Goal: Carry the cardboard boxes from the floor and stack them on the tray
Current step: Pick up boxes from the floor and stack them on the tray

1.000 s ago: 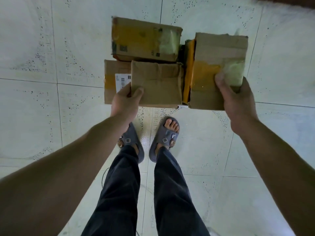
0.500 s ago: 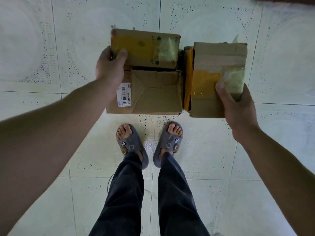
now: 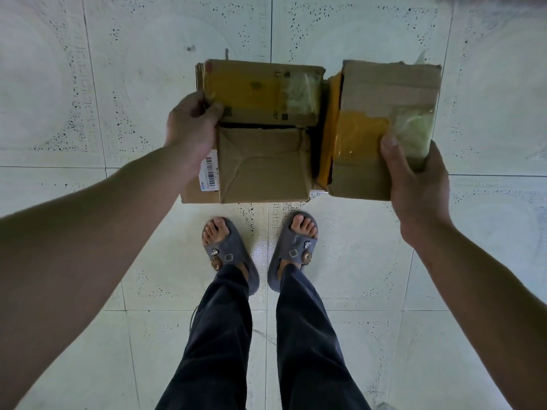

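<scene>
Three cardboard boxes sit close together in front of my feet. The far-left box (image 3: pixel 260 90) carries yellow tape, and my left hand (image 3: pixel 192 128) grips its near-left corner. Below it lies a crumpled brown box (image 3: pixel 263 165) with a barcode label on its left side, partly hidden by my left wrist. The right box (image 3: pixel 384 113), taped yellow and clear, is held at its near-right corner by my right hand (image 3: pixel 414 184), thumb on top. No tray is in view.
Pale speckled floor tiles (image 3: pixel 88 113) spread all around the boxes. My two feet in grey slippers (image 3: pixel 260 250) stand just behind the boxes, with dark trouser legs below.
My left hand left the crumpled box and moved up to grip the far-left box's corner. The boxes now appear larger and closer to the camera. My right hand kept its hold.
</scene>
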